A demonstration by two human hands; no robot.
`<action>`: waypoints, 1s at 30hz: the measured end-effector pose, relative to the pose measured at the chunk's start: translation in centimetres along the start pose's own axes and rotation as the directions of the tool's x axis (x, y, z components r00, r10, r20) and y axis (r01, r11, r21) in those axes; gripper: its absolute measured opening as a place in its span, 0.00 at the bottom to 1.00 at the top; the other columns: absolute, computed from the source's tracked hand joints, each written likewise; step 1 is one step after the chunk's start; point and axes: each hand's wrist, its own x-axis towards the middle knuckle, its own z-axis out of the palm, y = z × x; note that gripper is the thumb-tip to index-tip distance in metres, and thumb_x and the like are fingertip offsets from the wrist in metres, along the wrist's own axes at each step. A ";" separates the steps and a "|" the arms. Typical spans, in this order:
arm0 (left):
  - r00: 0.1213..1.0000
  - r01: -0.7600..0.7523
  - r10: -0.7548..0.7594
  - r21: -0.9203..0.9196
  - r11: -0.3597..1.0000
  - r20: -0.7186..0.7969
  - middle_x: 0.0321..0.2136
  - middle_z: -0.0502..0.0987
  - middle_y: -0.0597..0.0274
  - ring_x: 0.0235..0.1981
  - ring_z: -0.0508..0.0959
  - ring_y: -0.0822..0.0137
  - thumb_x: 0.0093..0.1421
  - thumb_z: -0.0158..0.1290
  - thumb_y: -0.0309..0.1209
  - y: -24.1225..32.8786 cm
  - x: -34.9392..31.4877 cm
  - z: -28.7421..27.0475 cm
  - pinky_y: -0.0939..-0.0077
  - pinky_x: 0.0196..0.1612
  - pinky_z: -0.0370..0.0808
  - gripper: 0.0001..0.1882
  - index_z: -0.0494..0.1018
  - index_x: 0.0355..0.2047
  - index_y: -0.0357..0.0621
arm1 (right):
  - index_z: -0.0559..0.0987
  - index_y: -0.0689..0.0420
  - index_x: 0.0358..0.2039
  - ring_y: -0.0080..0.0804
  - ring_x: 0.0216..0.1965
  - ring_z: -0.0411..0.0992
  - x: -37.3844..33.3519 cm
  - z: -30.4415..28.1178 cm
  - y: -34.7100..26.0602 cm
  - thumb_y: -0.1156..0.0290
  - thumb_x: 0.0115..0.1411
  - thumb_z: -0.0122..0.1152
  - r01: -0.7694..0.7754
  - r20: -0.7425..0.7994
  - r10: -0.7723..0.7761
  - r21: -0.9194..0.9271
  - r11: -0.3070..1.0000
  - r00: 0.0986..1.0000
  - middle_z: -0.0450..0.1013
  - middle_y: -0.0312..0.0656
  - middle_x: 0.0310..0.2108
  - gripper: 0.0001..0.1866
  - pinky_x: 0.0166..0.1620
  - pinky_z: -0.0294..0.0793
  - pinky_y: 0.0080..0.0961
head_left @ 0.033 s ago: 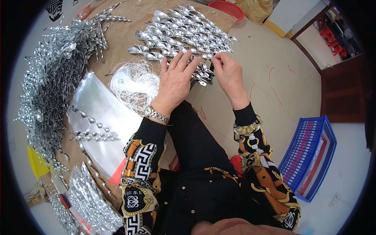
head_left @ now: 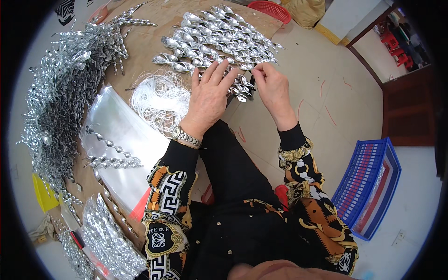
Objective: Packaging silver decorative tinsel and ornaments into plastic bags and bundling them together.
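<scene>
Shiny silver twisted spirals (head_left: 219,39) lie side by side in slanting rows on the brown-covered table (head_left: 140,28). My left hand (head_left: 208,97) rests palm down, fingers spread, over the nearest spirals. At the table's right edge, my right hand (head_left: 272,88) is closed in a pinch beside the spirals' ends. Whatever sits between its thumb and forefinger is too small to make out. A loose tangle of white string (head_left: 161,100) lies left of my left hand. Clear plastic bags (head_left: 116,140) are stacked nearer me, with a few loose spirals (head_left: 112,151) on top.
A big heap of silver spirals (head_left: 60,102) runs along the table's left side. Filled clear bags (head_left: 109,235) lie at lower left, near a yellow object (head_left: 44,193). A red basket (head_left: 269,11) stands beyond the table; a blue crate (head_left: 366,186) is on the floor at right.
</scene>
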 end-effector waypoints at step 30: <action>0.997 -0.053 0.056 -0.073 0.996 0.047 0.62 0.67 0.58 0.67 0.62 0.55 0.53 0.50 0.25 0.5 0.4 -0.8 0.30 0.66 0.49 0.29 0.71 0.58 0.50 | 0.78 0.62 0.36 0.33 0.24 0.74 -2.3 -2.1 -0.2 0.72 0.65 0.57 -0.089 0.176 0.055 0.190 0.978 0.983 0.74 0.44 0.23 0.07 0.29 0.71 0.28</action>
